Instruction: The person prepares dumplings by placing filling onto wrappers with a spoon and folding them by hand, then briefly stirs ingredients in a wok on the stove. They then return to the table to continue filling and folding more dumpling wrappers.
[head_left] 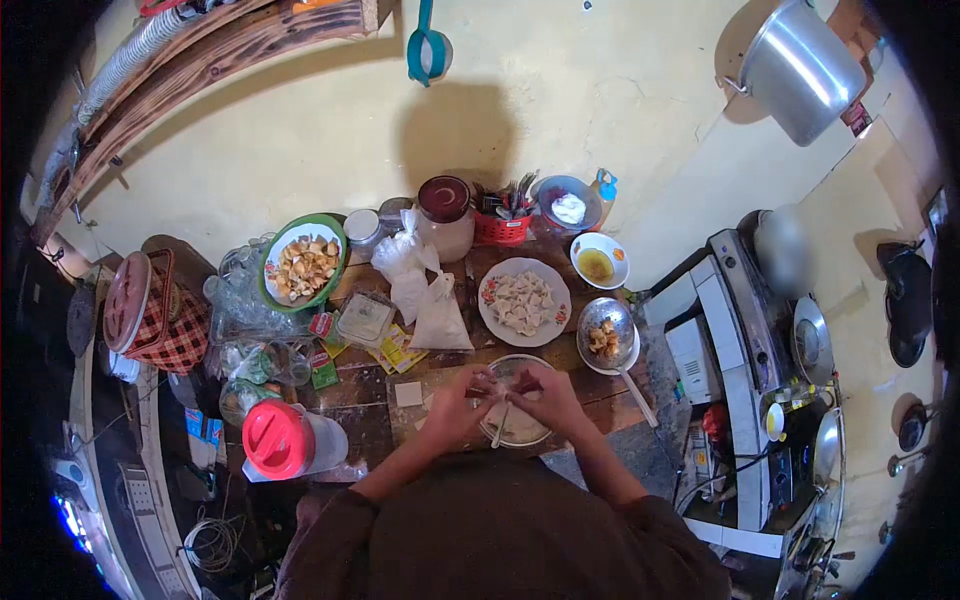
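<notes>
My left hand [460,402] and my right hand [548,398] are close together over a bowl [525,436] of pale filling. The fingers of both are bent in a pinch, facing each other; what lies between them is too small and hidden to make out. A spoon [500,430] leans in the bowl below them. Left of my left hand, a pale square wrapper [409,394] lies on a wooden board [405,425]. Beyond the hands stands a white flowered plate [487,322] carrying many folded dumplings [523,303].
A strainer [620,325] with fried pieces rests on a bowl at right, near a bowl of yellow liquid [596,264]. Bags of white powder [441,318], a jar [446,225] and a green-rimmed plate [335,275] stand behind. A red-lidded jug [280,440] is at left, a stove [740,270] at right.
</notes>
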